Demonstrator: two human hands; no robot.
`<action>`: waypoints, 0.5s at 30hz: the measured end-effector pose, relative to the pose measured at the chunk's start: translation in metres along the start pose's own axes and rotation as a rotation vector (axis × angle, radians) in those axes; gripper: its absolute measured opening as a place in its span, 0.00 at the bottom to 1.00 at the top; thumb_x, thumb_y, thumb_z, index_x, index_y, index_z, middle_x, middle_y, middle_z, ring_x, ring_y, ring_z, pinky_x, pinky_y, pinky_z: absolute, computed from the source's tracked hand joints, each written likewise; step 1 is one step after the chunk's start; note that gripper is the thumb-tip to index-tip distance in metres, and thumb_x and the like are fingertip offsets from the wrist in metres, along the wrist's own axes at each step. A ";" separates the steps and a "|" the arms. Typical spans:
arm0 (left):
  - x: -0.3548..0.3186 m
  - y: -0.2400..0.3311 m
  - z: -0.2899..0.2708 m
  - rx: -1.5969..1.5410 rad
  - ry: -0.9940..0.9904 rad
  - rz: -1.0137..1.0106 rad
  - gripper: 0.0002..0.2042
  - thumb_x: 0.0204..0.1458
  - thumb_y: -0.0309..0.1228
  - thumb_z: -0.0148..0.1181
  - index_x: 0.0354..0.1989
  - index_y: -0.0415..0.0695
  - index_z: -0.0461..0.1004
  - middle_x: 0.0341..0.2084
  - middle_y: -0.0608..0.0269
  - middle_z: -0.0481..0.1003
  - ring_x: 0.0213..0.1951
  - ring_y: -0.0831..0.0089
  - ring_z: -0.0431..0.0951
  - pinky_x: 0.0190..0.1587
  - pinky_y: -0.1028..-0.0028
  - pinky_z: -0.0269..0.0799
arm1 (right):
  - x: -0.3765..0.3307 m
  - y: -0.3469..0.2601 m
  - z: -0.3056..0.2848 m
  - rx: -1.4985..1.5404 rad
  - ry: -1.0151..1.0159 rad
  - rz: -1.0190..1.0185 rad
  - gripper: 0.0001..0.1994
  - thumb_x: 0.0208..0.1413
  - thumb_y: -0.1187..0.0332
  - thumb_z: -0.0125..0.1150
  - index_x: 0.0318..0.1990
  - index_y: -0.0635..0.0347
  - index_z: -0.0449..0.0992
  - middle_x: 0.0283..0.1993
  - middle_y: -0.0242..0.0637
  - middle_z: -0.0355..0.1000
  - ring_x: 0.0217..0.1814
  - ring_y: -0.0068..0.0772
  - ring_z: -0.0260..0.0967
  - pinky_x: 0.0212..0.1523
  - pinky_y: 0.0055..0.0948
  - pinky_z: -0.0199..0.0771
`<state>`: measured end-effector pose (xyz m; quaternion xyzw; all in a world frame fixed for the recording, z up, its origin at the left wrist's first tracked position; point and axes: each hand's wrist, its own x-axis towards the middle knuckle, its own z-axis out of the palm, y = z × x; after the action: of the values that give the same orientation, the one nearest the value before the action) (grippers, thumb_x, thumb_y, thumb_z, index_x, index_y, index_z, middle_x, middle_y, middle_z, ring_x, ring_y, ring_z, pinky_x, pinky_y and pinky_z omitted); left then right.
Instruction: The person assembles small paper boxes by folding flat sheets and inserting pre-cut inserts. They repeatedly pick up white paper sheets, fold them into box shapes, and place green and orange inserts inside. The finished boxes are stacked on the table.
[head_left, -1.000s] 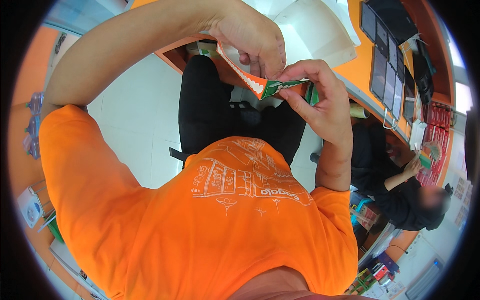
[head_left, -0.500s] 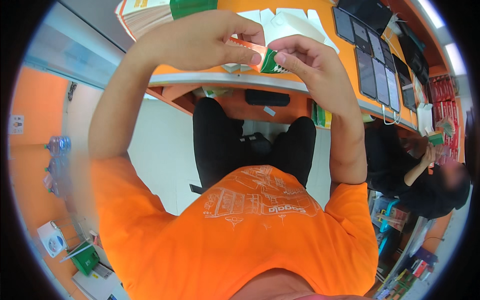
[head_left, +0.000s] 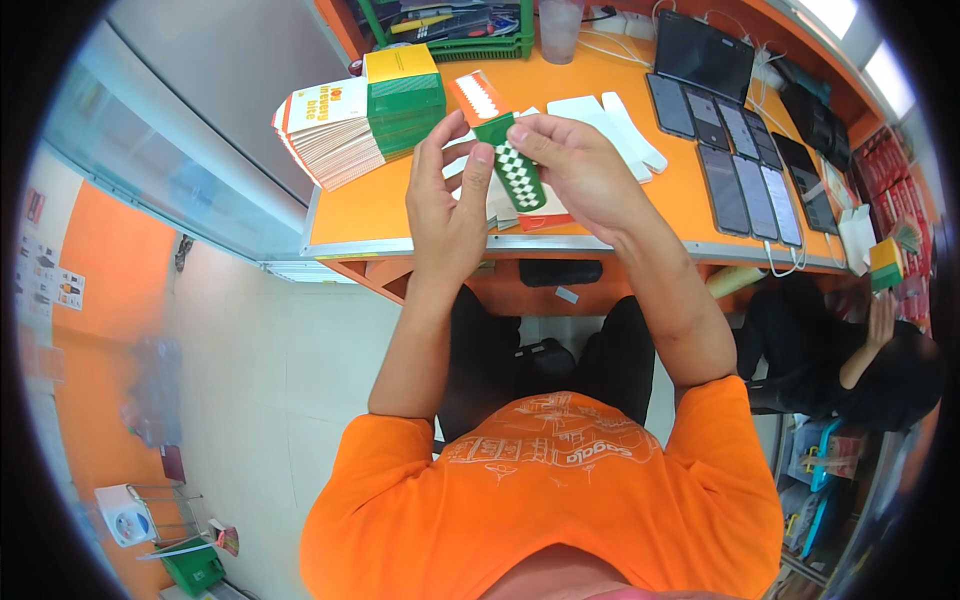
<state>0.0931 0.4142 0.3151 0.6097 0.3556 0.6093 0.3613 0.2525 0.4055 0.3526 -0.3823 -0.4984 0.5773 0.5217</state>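
Note:
A narrow flat carton piece, green with white diamonds and an orange-and-white end, slants upward over the desk's front part. My right hand pinches its middle, thumb on the near face; the fingers behind are partly hidden. Close by its left edge is my left hand, thumb apart from the loosely bent fingers; whether it touches the carton I cannot tell. White carton pieces lie behind my right hand. To the left sits a thick stack of flat printed cartons, white, green and yellow.
Several phones with cables lie on the desk's right side, by a dark laptop. A green basket of tools and a clear cup stand at the back. At far right, a person in black handles a yellow-green carton.
The carton has turned from lying nearly sideways to a steep slant. My left hand has swung down to its left side, off the orange end. More of the desk shows.

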 end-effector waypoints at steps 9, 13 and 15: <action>0.003 0.001 0.000 -0.006 0.058 0.040 0.19 0.69 0.42 0.54 0.52 0.35 0.77 0.43 0.62 0.78 0.44 0.80 0.72 0.45 0.76 0.71 | 0.000 -0.002 0.023 -0.264 -0.034 -0.069 0.17 0.69 0.61 0.54 0.55 0.65 0.78 0.47 0.35 0.78 0.47 0.27 0.72 0.53 0.28 0.71; 0.003 0.007 -0.021 -0.042 0.093 -0.042 0.19 0.69 0.42 0.55 0.46 0.35 0.80 0.30 0.69 0.77 0.34 0.83 0.73 0.36 0.80 0.69 | -0.031 -0.028 0.014 -0.635 0.180 -0.466 0.19 0.68 0.62 0.54 0.60 0.63 0.75 0.55 0.41 0.76 0.52 0.32 0.72 0.55 0.30 0.72; 0.001 0.011 -0.026 -0.147 0.085 -0.157 0.20 0.68 0.44 0.55 0.46 0.36 0.80 0.29 0.70 0.77 0.32 0.85 0.72 0.35 0.81 0.69 | -0.031 -0.033 0.001 -0.704 0.381 -0.512 0.21 0.70 0.58 0.53 0.61 0.63 0.73 0.56 0.40 0.75 0.55 0.32 0.71 0.58 0.31 0.70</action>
<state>0.0674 0.4101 0.3253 0.5254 0.3716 0.6289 0.4363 0.2635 0.3730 0.3821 -0.4997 -0.6375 0.1458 0.5680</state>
